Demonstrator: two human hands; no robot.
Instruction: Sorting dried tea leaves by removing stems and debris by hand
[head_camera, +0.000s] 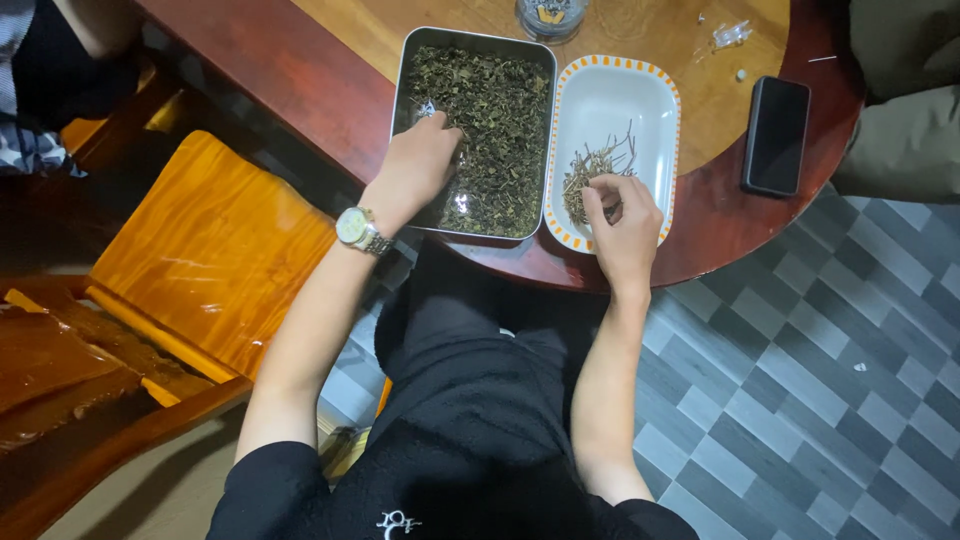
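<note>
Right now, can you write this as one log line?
left hand: in metal tray of leaves | right hand: over white dish, at stems

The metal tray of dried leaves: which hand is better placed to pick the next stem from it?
Probably the left hand: it already rests in the metal tray on the dried leaves. The right hand is over the white dish, at the stems.

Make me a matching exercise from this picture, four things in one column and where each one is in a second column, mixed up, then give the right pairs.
Things:
1. left hand
2. right hand
3. black phone
4. wristwatch

Places:
A. at the table's right edge
B. over the stems in the white dish
C. in the dried leaves of the metal tray
D. on the left wrist

Pairs: 1-C, 2-B, 3-A, 4-D
</note>
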